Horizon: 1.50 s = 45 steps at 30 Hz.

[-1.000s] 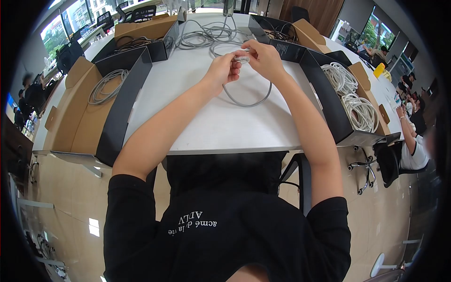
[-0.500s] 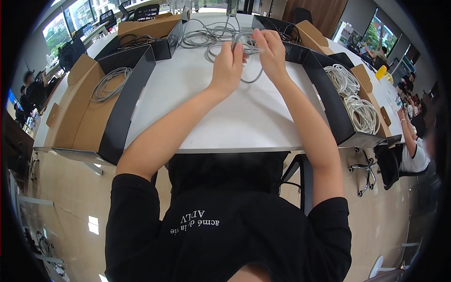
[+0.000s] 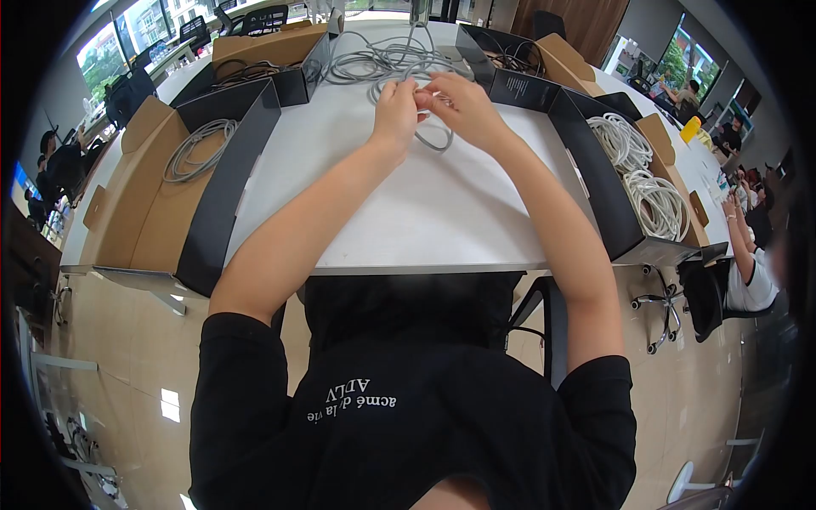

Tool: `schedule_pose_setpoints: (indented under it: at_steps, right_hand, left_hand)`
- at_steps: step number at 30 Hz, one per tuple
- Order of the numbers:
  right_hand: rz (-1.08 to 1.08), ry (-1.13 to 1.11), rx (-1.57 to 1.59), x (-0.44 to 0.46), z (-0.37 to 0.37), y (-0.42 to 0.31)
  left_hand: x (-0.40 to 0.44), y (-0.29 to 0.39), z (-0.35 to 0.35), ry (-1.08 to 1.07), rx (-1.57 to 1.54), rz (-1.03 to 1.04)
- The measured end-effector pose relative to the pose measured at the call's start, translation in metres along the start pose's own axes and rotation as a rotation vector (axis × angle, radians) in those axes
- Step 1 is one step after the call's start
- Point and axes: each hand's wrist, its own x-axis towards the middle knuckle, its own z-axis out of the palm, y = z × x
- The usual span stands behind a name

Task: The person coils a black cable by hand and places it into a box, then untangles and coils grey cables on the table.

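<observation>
A tangled grey cable (image 3: 353, 70) lies in loose loops at the far middle of the white table (image 3: 399, 221). My left hand (image 3: 397, 117) is closed round part of this cable, over the near side of the pile. Close against it, my right hand (image 3: 466, 110) has its fingers curled in a pinch at the cable; the exact grip is partly hidden. A short loop of cable hangs below both hands.
Left, an open box (image 3: 153, 217) holds one coiled grey cable (image 3: 202, 151); behind it, another box (image 3: 297, 83) holds dark cables. Right, a box (image 3: 586, 170) holds coiled white cables (image 3: 654, 204); a box (image 3: 518, 89) with dark cables stands beyond. People sit farther right.
My right hand has moved left and slightly down, closing the gap to my left hand. My left hand has shifted slightly left, and the cable loop below them has moved left.
</observation>
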Motion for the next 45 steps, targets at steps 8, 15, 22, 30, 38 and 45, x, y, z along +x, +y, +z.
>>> schedule_pose_setpoints:
  at_steps: [8,15,22,30,38,45]
  right_hand:
    - [-0.236,0.039,-0.212,-0.004,0.011,-0.021]
    - [-0.435,0.055,-0.275,-0.003,0.005,-0.021]
    - [-0.474,-0.046,-0.21,-0.005,-0.007,-0.041]
    - [-0.396,-0.09,-0.392,-0.005,-0.005,-0.02]
    - [0.304,0.077,0.158,-0.001,-0.004,-0.016]
    - [0.585,-0.098,1.141,0.0,0.012,-0.02]
  left_hand:
    - [0.024,0.015,-0.02,-0.11,-0.214,-0.267]
    - [0.031,0.039,-0.027,-0.216,-0.348,-0.507]
    - [0.048,0.056,-0.059,-0.778,-0.319,-0.618]
    - [0.042,0.044,-0.05,-0.37,-0.425,-0.509]
    - [0.012,0.039,-0.026,-0.123,-0.582,-0.141]
    - [-0.003,0.037,-0.012,-0.117,-0.361,0.08]
